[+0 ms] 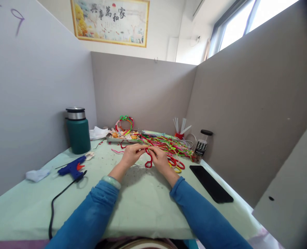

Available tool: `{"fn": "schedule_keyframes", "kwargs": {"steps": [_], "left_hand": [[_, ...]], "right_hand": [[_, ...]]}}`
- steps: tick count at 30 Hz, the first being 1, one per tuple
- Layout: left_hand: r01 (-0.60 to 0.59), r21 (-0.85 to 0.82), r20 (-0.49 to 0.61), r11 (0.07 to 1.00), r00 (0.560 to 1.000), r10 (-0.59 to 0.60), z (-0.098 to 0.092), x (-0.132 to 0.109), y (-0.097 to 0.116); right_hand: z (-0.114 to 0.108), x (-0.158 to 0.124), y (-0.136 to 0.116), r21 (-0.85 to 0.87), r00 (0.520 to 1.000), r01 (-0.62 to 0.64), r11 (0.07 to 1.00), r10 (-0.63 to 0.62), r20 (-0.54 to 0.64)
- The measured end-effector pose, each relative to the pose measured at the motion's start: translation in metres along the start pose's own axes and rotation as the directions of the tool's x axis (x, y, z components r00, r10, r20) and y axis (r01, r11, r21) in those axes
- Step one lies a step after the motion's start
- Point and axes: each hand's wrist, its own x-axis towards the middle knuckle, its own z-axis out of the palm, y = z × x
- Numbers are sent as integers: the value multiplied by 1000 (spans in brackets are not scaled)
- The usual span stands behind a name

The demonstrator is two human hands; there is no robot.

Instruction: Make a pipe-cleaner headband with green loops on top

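A red pipe cleaner (148,162) is pinched between my two hands over the middle of the table, its lower part bent into a loop that hangs down. My left hand (132,154) grips it from the left, thumb and fingers together. From the right, my right hand (158,158) pinches it close to the left fingertips. Just beyond my right hand lie red bent pipe cleaners (180,165) and a yellow loop (178,170). Behind the hands spreads a heap of multicoloured pipe cleaners (166,143).
On the left are a blue glue gun (72,168) with a black cord, and a green flask (78,135). A metal tray (112,139) of small pieces stands at the back beside a pipe-cleaner ring (116,125). A black phone (210,183) and a jar (201,147) sit right. Grey partitions enclose the table.
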Motion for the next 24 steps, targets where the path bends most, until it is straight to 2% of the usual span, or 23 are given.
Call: {"fn": "schedule_keyframes", "kwargs": {"steps": [4, 8, 11, 18, 24], "left_hand": [[98, -21, -8, 995, 995, -98, -1, 2, 5], [252, -54, 7, 966, 968, -252, -1, 3, 12], [299, -61, 11, 952, 954, -299, -2, 4, 14], [259, -26, -81, 966, 962, -260, -6, 5, 12], [151, 110, -53, 982, 988, -146, -6, 4, 14]], "right_hand": [[0, -1, 0, 7, 1000, 4, 1000, -4, 24], [0, -1, 1, 7, 999, 17, 1000, -18, 38], [0, 0, 1, -14, 998, 55, 998, -54, 40], [-5, 1, -6, -44, 990, 134, 990, -131, 59], [-5, 3, -6, 72, 997, 49, 996, -44, -69]]}}
